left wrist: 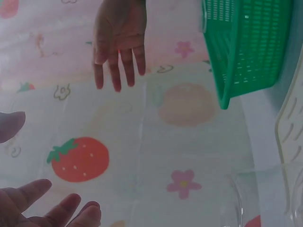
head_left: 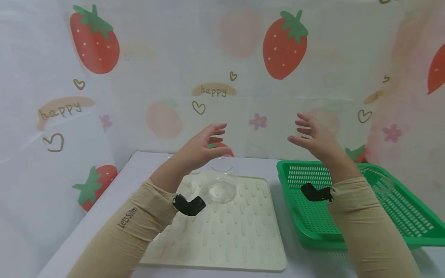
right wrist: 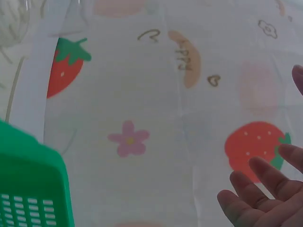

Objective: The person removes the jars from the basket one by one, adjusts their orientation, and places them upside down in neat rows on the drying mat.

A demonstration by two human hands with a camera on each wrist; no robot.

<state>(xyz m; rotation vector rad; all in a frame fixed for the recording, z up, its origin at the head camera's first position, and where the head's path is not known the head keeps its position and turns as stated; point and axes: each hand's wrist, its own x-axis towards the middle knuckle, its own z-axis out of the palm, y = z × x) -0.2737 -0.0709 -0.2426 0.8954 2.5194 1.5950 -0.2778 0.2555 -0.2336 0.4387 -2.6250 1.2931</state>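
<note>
Both hands are raised above the table in the middle of the head view, palms turned toward each other and well apart; the left hand (head_left: 203,144) sits left of centre with its fingers loosely spread and slightly bent, grasping nothing; the right hand (head_left: 314,137) sits right of centre, fingers likewise relaxed and splayed, also grasping nothing. Directly below the left hand, in the centre of the frame, stands a clear glass cup (head_left: 222,183) on the far part of a cream ribbed drying mat (head_left: 236,231); the cup is upright, and the hand hovers above it without touching; a 2nd clear glass seems to stand just left of it under the wrist, but it is too faint to tell for sure. In the lower right of the frame lies a green slotted basket (head_left: 313,216), just beside the mat's right edge, with the right forearm passing over it; a clear glass item (head_left: 380,181) appears to lie in the basket's far right part. Each wrist carries a black strap-mounted device. The left wrist view shows the right hand (left wrist: 118,38) at the upper left with straight, parted fingers, and the basket (left wrist: 246,47) at the upper right; the right wrist view shows that hand's own fingertips (right wrist: 265,189) at the lower right, unbent. A strawberry-print cloth backdrop (head_left: 222,58) fills the upper half behind everything.
</note>
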